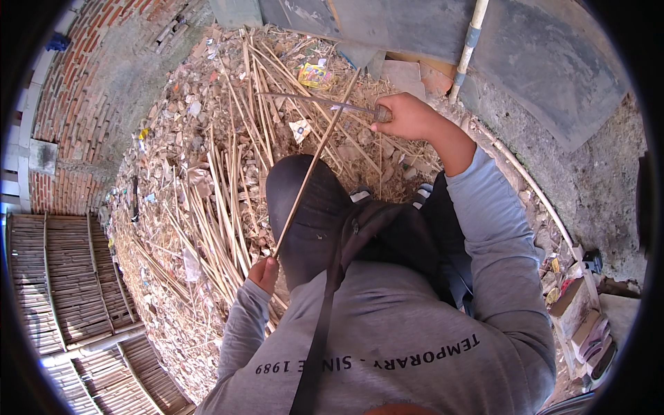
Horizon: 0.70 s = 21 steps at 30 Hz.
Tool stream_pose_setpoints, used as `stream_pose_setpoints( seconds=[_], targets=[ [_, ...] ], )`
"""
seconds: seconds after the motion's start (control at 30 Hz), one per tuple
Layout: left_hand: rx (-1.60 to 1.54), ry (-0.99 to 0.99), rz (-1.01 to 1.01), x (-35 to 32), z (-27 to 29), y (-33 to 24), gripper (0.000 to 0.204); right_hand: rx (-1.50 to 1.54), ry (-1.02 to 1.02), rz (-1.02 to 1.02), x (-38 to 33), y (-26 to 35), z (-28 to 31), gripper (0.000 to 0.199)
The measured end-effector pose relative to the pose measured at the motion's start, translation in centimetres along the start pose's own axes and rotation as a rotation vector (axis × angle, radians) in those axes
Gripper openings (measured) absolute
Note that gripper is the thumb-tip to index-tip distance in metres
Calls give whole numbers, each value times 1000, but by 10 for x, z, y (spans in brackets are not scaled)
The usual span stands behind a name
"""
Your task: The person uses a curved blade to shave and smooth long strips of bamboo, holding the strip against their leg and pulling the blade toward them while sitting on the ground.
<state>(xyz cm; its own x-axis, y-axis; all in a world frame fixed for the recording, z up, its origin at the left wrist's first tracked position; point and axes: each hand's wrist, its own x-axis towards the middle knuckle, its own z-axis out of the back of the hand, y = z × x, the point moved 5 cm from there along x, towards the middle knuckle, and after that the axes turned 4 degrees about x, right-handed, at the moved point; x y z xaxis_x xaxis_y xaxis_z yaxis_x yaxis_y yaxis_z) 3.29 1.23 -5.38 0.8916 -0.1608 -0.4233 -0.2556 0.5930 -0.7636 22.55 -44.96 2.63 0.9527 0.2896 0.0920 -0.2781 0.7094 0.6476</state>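
Ground (169,135): it is brown and littered, beside a brick wall (90,104).
Strip (312,166): long, thin, straight and light brown; it slants above my left knee (292,176).
My left hand (263,274): closed around the strip's lower end.
My right hand (408,116): it grips a narrow, dark blade (304,98), which crosses the strip near the upper end; if they touch, I cannot tell.

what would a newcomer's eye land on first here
Probably the long blade in the right hand, crossing, in this view, the thin stick in the left hand. Then the pale sticks strewn across littered ground ahead and leftward, and the yellow wrapper near the picture's top.
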Motion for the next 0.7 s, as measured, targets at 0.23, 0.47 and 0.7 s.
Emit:
stream_pose_setpoints(
  seconds=[0.23,0.47,0.7],
  targets=[
    [373,-123,-116,10,-10,-28,51,-74,291,17,-8,32,-39,32],
    [682,-276,-158,6,-10,-57,48,-164,228,-74,1,40,-45,22],
    [706,-273,-201,13,-10,-66,45,-160,-21,-247,11,-20,-25,20]
  ],
)
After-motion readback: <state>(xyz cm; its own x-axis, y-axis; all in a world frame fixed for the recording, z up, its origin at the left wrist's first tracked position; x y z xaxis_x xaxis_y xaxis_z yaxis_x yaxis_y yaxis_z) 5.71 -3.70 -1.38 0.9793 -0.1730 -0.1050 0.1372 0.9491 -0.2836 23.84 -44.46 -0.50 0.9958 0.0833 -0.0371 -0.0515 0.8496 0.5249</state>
